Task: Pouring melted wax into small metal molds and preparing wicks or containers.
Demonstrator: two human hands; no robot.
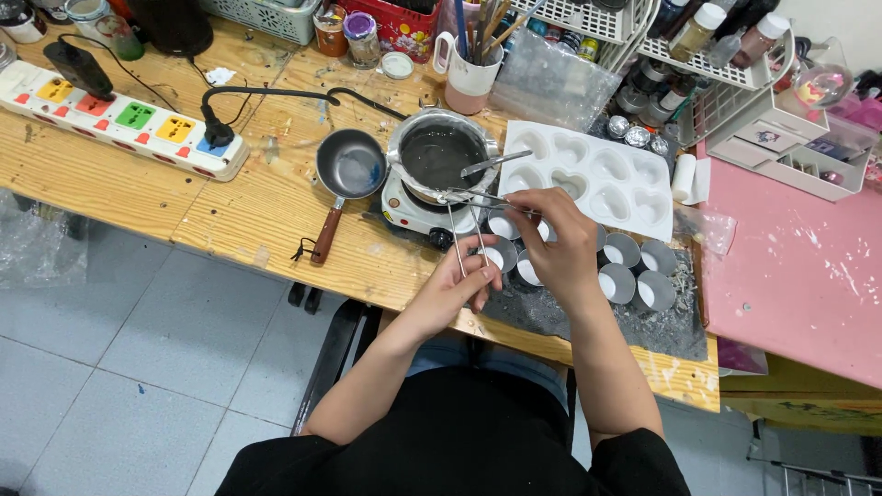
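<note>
My left hand point(459, 283) grips the lower end of long metal tweezers point(467, 230), which stand upright over a small round tin. My right hand point(556, 241) pinches a thin metal rod or second tweezers point(478, 197) that points left toward the pot. Several small metal tins point(634, 266) filled with white wax sit on a dark mat just beyond both hands. A steel pot point(441, 152) holding dark liquid and a spoon rests on a small white hot plate point(409, 209). A white mould with heart-shaped hollows point(588, 170) lies to the right of the pot.
A small pan with a wooden handle point(344, 179) sits left of the pot. A white power strip point(119, 115) with coloured sockets lies at the far left. A mug of sticks point(469, 64), jars and wire racks line the back. A pink surface point(799, 266) adjoins on the right.
</note>
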